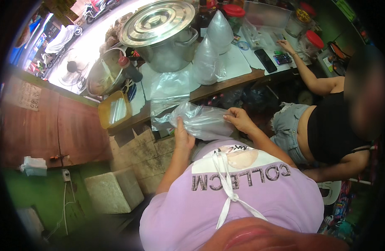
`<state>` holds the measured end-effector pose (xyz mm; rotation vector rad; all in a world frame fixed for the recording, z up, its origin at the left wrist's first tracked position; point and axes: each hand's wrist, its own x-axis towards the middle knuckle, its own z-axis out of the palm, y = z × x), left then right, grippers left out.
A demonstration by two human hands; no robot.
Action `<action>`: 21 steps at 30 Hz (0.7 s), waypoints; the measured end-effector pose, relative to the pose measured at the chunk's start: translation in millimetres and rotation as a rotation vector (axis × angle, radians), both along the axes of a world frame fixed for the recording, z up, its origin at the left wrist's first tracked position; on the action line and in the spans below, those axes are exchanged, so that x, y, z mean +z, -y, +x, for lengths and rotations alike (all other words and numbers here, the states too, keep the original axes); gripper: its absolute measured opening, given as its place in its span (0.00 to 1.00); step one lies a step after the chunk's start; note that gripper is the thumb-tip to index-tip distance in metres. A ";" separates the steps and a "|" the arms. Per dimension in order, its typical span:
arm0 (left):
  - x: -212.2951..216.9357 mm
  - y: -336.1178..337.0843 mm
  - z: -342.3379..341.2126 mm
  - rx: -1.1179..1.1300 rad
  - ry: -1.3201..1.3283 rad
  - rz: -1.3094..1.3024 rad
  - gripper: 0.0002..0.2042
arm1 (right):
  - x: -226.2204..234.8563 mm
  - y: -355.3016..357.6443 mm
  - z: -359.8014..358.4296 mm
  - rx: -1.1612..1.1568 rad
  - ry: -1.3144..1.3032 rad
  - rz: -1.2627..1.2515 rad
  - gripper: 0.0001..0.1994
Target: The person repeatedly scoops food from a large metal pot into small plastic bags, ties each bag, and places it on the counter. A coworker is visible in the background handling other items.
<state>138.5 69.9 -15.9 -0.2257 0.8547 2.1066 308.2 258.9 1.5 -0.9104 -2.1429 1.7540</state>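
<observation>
A clear plastic bag point(207, 121) is stretched between my two hands, in front of my body and just off the table's near edge. My left hand point(184, 136) grips its left end with the thumb on top. At the other end, my right hand point(239, 119) pinches the bag's edge between thumb and fingers. More flat clear bags point(170, 88) hang over the table edge, right behind the held one. Two cone-shaped clear bags point(207, 62) stand on the table beyond, filled out and pointed at the top.
A large lidded metal pot point(165, 50) stands at the back, beside a metal basin point(101, 77) and a sauce bottle point(129, 69). A yellow tray point(114, 111) sits at the left corner. On the right, a person point(326, 108) reaches toward two phones point(265, 61). A pale box point(113, 192) rests below left.
</observation>
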 end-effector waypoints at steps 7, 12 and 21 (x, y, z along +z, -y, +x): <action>29.5 -23.2 -35.2 0.013 -0.075 0.043 0.23 | 19.6 -24.6 -32.8 -0.239 -0.220 -0.190 0.05; 42.4 -47.9 -74.9 0.070 -0.156 0.003 0.22 | 38.2 -35.4 -61.9 -0.301 -0.340 -0.164 0.09; 50.9 -69.4 -124.4 0.020 -0.298 -0.034 0.19 | 62.2 -27.2 -92.5 -0.361 -0.568 -0.519 0.11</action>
